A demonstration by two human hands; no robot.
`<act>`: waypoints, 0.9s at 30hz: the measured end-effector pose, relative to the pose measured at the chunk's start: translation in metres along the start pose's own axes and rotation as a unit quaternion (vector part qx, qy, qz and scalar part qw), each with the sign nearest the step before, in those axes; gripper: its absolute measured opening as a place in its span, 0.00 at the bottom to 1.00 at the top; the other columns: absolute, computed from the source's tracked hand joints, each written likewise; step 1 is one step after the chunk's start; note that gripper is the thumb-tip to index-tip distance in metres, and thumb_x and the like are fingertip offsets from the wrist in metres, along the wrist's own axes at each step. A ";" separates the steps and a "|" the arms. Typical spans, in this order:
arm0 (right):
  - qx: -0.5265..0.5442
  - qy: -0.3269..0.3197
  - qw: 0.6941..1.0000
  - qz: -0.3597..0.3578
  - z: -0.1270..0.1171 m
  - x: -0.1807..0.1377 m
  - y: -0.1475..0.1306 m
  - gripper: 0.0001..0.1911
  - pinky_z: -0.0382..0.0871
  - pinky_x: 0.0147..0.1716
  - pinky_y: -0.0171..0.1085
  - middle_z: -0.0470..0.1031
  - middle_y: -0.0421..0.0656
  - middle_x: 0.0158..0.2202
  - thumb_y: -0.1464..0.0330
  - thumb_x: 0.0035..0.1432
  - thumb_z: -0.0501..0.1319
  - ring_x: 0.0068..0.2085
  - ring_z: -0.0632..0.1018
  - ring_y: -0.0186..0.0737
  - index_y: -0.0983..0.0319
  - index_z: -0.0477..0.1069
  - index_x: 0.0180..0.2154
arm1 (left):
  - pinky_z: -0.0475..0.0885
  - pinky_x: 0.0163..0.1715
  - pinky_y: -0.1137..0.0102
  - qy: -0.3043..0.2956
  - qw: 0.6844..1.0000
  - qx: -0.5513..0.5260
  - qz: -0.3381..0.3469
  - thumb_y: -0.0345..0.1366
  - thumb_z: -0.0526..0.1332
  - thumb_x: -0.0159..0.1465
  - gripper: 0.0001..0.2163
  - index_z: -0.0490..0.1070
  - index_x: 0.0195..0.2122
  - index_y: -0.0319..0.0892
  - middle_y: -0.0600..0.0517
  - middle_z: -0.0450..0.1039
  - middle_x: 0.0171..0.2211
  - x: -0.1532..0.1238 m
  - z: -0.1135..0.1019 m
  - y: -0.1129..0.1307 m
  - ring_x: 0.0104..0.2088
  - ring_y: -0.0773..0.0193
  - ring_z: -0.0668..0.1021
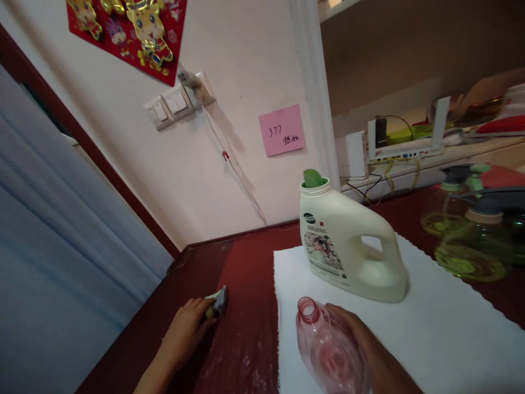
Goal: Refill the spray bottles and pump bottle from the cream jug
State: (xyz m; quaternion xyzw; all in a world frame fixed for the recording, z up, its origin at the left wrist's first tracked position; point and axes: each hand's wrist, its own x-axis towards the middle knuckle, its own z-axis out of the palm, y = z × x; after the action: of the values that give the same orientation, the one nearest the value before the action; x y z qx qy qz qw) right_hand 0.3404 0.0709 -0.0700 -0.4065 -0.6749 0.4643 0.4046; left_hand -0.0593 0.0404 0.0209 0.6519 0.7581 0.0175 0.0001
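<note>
While my right hand (361,342) grips the pink bottle (328,353), tilted, uncapped, over the white mat (430,328), my left hand (186,328) pinches a small grey cap (219,301) on the red table (246,284). Detergent jug (348,246) stands just behind.

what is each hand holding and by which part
Right hand holds the pink bottle by its side; left hand grips a small grey sprayer head.
</note>
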 end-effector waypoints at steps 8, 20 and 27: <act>0.003 0.007 1.000 -0.006 -0.001 0.002 -0.006 0.48 0.69 0.60 0.53 0.65 0.52 0.67 0.73 0.41 0.66 0.65 0.69 0.60 0.55 0.59 0.66 | 0.65 0.62 0.49 0.043 0.938 -0.344 -0.004 0.49 0.63 0.63 0.24 0.72 0.59 0.50 0.45 0.72 0.61 -0.016 -0.052 0.075 0.61 0.43 0.72; 0.008 0.000 0.999 -0.050 -0.008 0.012 -0.017 0.44 0.66 0.62 0.56 0.66 0.53 0.67 0.66 0.51 0.69 0.65 0.69 0.60 0.55 0.58 0.68 | 0.66 0.60 0.51 -0.100 0.796 -0.569 0.181 0.43 0.77 0.50 0.41 0.64 0.64 0.49 0.43 0.70 0.60 -0.011 -0.002 0.214 0.61 0.40 0.72; -0.023 0.076 0.991 -0.107 -0.013 0.006 -0.021 0.42 0.65 0.64 0.56 0.63 0.50 0.69 0.63 0.54 0.68 0.67 0.67 0.58 0.55 0.57 0.68 | 0.69 0.57 0.55 0.012 0.803 -0.586 0.108 0.45 0.76 0.51 0.36 0.66 0.59 0.45 0.41 0.72 0.58 0.010 -0.024 0.217 0.58 0.43 0.74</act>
State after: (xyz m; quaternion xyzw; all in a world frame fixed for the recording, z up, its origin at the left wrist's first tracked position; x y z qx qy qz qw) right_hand 0.3462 0.0752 -0.0454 -0.3756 -0.6924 0.3700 0.4925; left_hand 0.1536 0.0824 0.0506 0.6052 0.5279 0.4664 0.3708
